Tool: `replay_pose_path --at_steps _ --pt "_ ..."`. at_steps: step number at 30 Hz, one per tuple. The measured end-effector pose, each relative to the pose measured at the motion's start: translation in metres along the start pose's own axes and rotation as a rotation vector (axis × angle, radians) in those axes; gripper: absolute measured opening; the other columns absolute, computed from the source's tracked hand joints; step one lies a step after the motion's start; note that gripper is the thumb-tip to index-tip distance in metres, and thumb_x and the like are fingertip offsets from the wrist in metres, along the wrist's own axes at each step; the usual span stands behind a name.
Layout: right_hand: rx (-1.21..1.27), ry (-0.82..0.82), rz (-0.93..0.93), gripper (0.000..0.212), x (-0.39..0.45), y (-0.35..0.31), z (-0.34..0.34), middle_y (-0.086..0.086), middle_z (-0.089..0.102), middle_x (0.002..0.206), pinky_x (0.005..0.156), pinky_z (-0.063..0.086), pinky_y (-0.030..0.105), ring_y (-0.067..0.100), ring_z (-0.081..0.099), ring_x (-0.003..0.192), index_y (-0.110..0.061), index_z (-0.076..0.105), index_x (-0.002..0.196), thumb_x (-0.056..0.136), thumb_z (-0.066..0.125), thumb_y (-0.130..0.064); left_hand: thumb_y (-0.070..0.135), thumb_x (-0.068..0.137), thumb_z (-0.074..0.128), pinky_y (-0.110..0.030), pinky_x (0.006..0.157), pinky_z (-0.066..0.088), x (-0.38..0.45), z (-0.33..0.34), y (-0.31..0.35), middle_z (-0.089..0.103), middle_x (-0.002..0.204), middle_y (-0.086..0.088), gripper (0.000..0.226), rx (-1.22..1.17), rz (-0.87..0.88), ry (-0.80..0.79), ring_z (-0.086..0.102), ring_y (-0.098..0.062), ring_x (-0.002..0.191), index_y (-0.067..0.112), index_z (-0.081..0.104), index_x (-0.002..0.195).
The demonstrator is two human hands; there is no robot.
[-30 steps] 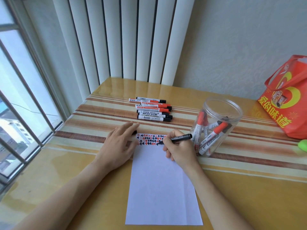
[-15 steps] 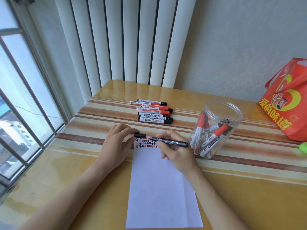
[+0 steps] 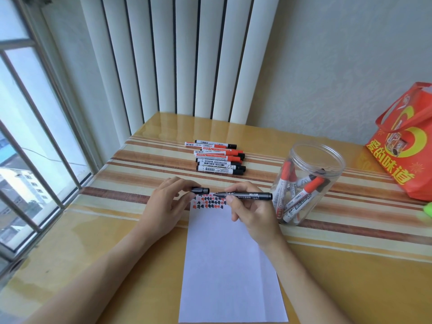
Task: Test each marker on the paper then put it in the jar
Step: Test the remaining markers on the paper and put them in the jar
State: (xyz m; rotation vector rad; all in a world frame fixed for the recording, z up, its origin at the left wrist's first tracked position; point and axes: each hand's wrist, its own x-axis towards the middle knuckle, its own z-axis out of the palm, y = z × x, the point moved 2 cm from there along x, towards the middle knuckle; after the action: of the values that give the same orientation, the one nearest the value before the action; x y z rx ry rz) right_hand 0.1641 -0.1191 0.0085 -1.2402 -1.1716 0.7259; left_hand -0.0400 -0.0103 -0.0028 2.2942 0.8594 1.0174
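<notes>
While the white paper [image 3: 231, 265] lies nearest me, my right hand [image 3: 254, 218] grips a black marker [image 3: 245, 195], my left hand [image 3: 166, 206] pinches its cap [image 3: 200, 190] just apart; beyond, the clear jar [image 3: 308, 183] and spare whiteboard markers [image 3: 218, 159]

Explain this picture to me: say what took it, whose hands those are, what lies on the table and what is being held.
There is no machine: a camera worn on a person's head looks down at their two bare hands. The left hand pinches a small black cap. The right hand grips a slim black marker, uncapped, tip toward the cap. Under them lies a white paper sheet with red and black test marks at its top. On the striped table are a row of red and black markers and a clear plastic jar holding more.
</notes>
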Motion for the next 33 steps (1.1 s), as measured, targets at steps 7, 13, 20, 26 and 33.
replay_pose_path --at_steps 7,13,20,26,33 --pt "0.028 -0.122 0.046 0.016 -0.003 0.0 0.007 0.0 0.074 0.081 0.057 0.045 0.025 0.021 0.065 0.061 -0.015 0.075 0.107 0.099 0.062 -0.015 0.017 0.098 0.061 -0.016 0.073 0.049 -0.003 0.003 0.006 0.062 0.1 0.016 0.022 -0.043 0.12 -0.149 0.06 -0.009 0.094 0.026 0.068 0.118" --pt "0.162 -0.109 0.175 0.033 -0.001 0.001 -0.001 0.024 0.075 0.095 0.055 0.048 0.029 0.034 0.071 0.065 -0.013 0.071 0.116 0.097 0.049 -0.027 0.014 0.097 0.062 -0.011 0.076 0.046 -0.004 0.005 0.006 0.059 0.102 0.016 0.021 -0.008 0.131 -0.138 0.058 -0.004 0.095 0.023 0.066 0.116" --pt "0.129 -0.118 0.217 0.013 0.001 0.005 -0.009 0.013 0.076 0.09 0.058 0.054 0.029 0.027 0.072 0.07 -0.003 0.076 0.106 0.096 0.068 0.001 0.034 0.098 0.052 -0.017 0.082 0.039 -0.004 0.014 -0.002 0.053 0.098 0.008 0.03 0.138 0.187 -0.183 0.049 -0.009 0.09 0.019 0.069 0.117" --pt "-0.524 -0.091 -0.071 0.023 0.004 0.006 -0.013 -0.013 0.074 0.101 0.081 0.054 0.026 0.009 0.07 0.091 -0.028 0.081 0.106 0.089 0.08 -0.013 0.031 0.095 0.059 -0.032 0.074 0.049 -0.003 0.013 -0.002 0.059 0.099 0.005 0.026 0.242 0.176 -0.03 0.054 -0.018 0.092 0.017 0.072 0.113" --pt "-0.873 -0.124 -0.354 0.021 -0.002 -0.001 0.004 -0.013 0.063 0.098 0.087 0.031 0.001 -0.003 0.057 0.084 -0.019 0.067 0.102 0.086 0.079 -0.011 0.022 0.091 0.065 -0.035 0.071 0.05 -0.002 0.013 -0.004 0.065 0.093 0.008 0.022 0.217 0.21 -0.092 0.055 -0.017 0.086 0.017 0.076 0.109"
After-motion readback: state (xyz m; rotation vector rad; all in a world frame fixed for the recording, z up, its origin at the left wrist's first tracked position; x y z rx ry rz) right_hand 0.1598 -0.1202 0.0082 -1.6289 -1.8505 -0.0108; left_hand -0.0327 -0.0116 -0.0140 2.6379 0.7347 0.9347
